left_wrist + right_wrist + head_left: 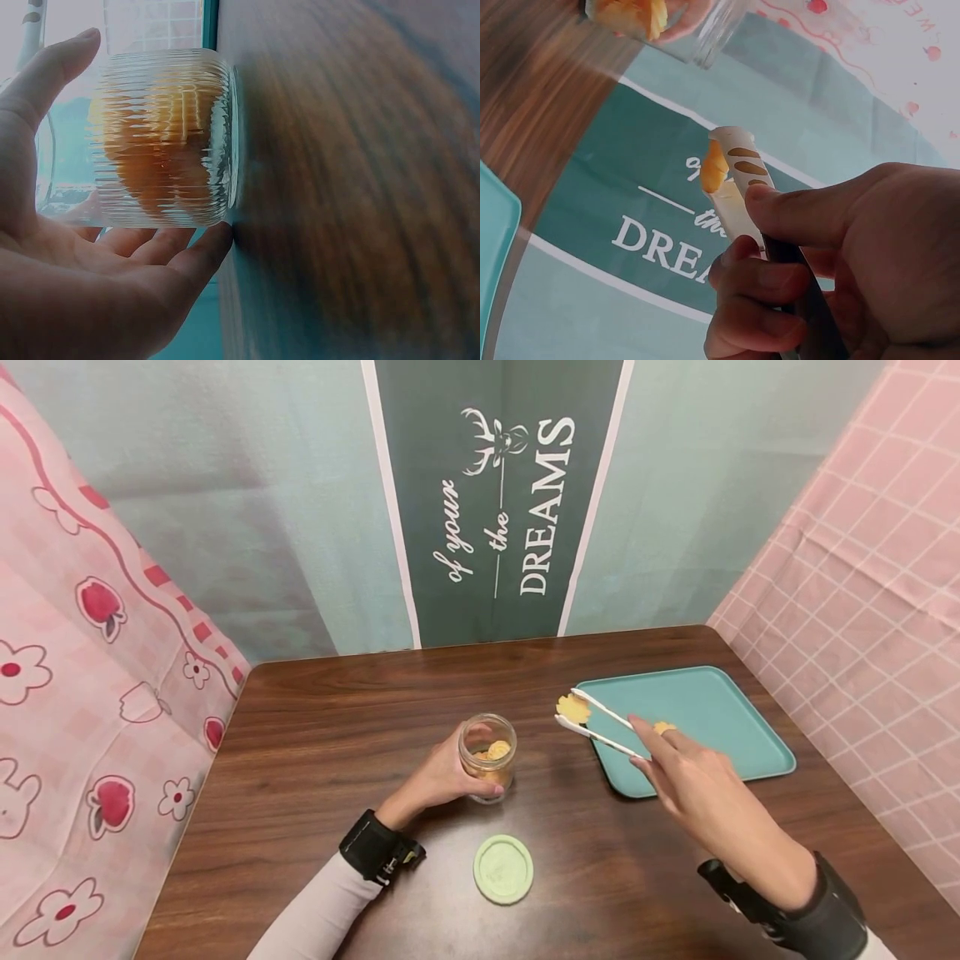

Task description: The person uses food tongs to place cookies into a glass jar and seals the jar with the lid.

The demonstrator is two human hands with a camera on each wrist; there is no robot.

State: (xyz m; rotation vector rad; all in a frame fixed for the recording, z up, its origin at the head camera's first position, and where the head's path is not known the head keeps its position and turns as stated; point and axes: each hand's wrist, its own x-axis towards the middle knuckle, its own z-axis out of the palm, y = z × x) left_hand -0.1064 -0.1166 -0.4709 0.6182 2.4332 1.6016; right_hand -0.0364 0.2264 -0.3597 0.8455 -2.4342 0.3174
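Note:
A ribbed glass jar stands on the wooden table with yellow biscuits inside. My left hand curls round its side. My right hand grips white tongs. The tongs pinch a yellow biscuit in the air above the left edge of the teal tray. Another biscuit lies on the tray, partly hidden by my fingers.
A pale green round lid lies flat on the table near the front edge, between my two arms. Cloth backdrops surround the table: pink on both sides, green with white lettering behind.

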